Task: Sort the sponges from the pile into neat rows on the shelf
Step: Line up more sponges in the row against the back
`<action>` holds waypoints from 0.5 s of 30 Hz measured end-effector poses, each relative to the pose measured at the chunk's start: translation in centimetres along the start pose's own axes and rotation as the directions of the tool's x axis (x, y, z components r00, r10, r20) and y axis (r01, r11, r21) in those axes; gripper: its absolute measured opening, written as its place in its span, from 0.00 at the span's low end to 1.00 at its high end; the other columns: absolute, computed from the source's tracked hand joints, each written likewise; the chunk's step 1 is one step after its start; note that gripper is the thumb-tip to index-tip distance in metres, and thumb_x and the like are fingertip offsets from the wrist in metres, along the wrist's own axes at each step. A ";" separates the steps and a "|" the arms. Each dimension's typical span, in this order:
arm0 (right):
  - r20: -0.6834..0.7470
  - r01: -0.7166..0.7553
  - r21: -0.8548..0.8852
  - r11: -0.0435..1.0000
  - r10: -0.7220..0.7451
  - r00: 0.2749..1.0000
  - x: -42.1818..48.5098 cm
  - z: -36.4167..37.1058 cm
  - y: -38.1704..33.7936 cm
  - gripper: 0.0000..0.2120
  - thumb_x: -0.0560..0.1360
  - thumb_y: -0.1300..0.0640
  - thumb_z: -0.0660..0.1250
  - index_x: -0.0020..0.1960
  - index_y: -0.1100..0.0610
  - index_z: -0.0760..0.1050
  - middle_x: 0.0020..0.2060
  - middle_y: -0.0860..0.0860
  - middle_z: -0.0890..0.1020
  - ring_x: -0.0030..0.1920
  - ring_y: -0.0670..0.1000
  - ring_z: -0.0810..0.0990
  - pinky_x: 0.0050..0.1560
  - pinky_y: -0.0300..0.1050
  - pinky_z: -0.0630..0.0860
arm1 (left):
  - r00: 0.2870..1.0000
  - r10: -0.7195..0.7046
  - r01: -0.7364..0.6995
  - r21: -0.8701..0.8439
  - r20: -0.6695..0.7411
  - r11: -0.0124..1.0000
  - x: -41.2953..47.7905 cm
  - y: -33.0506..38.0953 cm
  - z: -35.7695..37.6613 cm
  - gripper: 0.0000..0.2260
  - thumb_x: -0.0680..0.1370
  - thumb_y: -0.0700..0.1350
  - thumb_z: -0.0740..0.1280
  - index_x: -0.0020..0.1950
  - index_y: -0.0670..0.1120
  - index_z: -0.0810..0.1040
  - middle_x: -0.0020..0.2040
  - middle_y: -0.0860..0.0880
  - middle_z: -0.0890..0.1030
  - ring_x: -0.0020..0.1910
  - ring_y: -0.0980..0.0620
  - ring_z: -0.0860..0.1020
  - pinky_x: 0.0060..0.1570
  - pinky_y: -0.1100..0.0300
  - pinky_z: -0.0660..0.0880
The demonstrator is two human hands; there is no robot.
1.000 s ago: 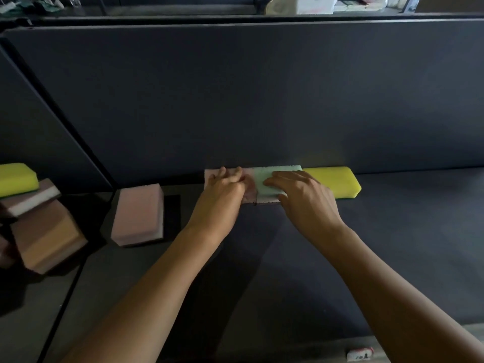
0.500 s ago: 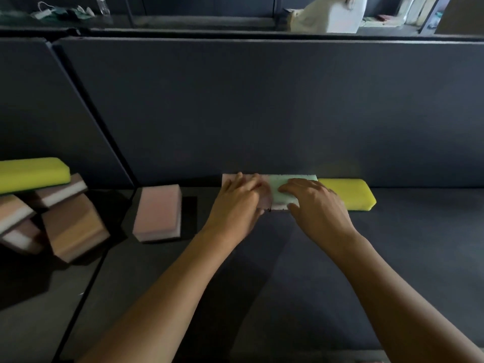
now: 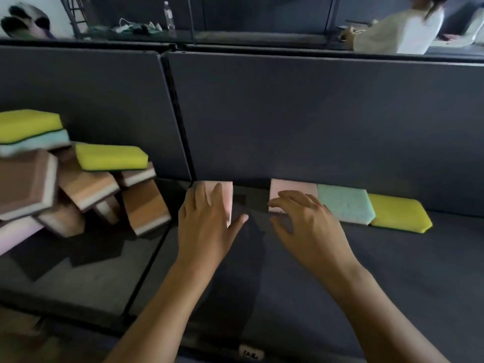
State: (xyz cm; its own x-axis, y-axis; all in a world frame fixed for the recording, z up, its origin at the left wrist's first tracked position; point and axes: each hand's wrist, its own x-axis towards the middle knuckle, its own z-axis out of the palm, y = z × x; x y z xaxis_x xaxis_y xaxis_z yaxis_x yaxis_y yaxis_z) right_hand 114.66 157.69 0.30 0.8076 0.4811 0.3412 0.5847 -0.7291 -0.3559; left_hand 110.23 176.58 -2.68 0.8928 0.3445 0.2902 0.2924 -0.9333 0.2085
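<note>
Three sponges lie in a row against the back panel of the dark shelf (image 3: 392,271): a pink sponge (image 3: 296,187), a teal sponge (image 3: 343,203) and a yellow sponge (image 3: 398,213). A loose pink sponge (image 3: 226,196) lies a gap to the left of the row. My left hand (image 3: 207,226) rests on it with fingers spread and the thumb by its right side. My right hand (image 3: 306,226) hovers at the front edge of the row's pink sponge, fingers relaxed, holding nothing. The pile (image 3: 78,184) of brown, yellow, teal and pink sponges is heaped at the left.
Dark upright panels (image 3: 314,113) close the back of the shelf. A seam (image 3: 154,260) divides the left section with the pile from the right one. Beyond the panels are a bottle (image 3: 169,15) and a person in white (image 3: 398,35).
My left hand left the row's pink sponge and moved left onto the loose pink sponge. My right hand drew back slightly from the teal sponge. The view shifted, showing more of the pile.
</note>
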 end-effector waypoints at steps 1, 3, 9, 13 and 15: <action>0.007 0.007 -0.005 1.000 -0.007 1.000 -0.1 0.2 -0.3 0.13 0.76 0.54 0.69 0.60 0.50 0.80 0.60 0.48 0.80 0.59 0.55 0.78 0.56 0.52 0.77 | 0.999 -0.033 0.032 0.007 0.011 0.999 -0.3 -0.3 0.1 0.37 0.74 0.66 0.64 0.75 0.46 0.61 0.74 0.41 0.64 0.73 0.39 0.63 0.68 0.46 0.66; 0.034 0.015 -0.013 1.000 -0.014 0.999 -0.4 0.3 -0.8 0.13 0.76 0.53 0.68 0.61 0.50 0.79 0.61 0.48 0.80 0.60 0.55 0.78 0.58 0.52 0.77 | 0.997 -0.068 0.067 0.015 0.035 0.998 -0.7 -0.9 0.2 0.40 0.73 0.67 0.63 0.76 0.45 0.59 0.75 0.39 0.63 0.73 0.38 0.63 0.68 0.46 0.66; 0.096 0.019 -0.018 1.000 -0.017 0.995 -1.3 0.2 -1.4 0.16 0.78 0.51 0.67 0.65 0.48 0.77 0.65 0.47 0.77 0.64 0.52 0.75 0.61 0.49 0.73 | 0.997 -0.058 0.064 -0.113 0.055 0.991 -1.3 -2.4 -0.4 0.34 0.73 0.60 0.69 0.72 0.42 0.65 0.63 0.41 0.74 0.59 0.41 0.76 0.52 0.50 0.77; 0.091 0.045 0.002 0.999 -0.045 0.995 -1.3 -0.1 -1.7 0.19 0.77 0.52 0.68 0.67 0.48 0.75 0.66 0.47 0.76 0.65 0.52 0.75 0.62 0.49 0.74 | 0.993 0.045 -0.005 -0.349 0.108 0.937 -1.6 -3.6 -1.4 0.32 0.71 0.53 0.72 0.72 0.50 0.64 0.65 0.50 0.71 0.60 0.49 0.74 0.48 0.60 0.73; 0.086 0.065 0.016 0.998 -0.066 0.994 -1.1 -0.3 -1.8 0.23 0.76 0.51 0.69 0.70 0.48 0.70 0.68 0.46 0.73 0.67 0.51 0.73 0.62 0.50 0.74 | 0.979 0.131 -0.050 -0.439 0.158 0.897 -2.0 -4.1 -2.2 0.35 0.71 0.52 0.73 0.74 0.55 0.61 0.67 0.54 0.69 0.63 0.53 0.72 0.52 0.57 0.75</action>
State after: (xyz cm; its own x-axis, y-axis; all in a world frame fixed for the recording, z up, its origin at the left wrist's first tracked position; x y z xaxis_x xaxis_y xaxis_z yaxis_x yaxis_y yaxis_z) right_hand 112.67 158.33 0.84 0.7710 0.5681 0.2879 0.6369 -0.6887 -0.3465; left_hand 106.50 179.95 -2.11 0.9663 0.1987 0.1639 0.0678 -0.8102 0.5823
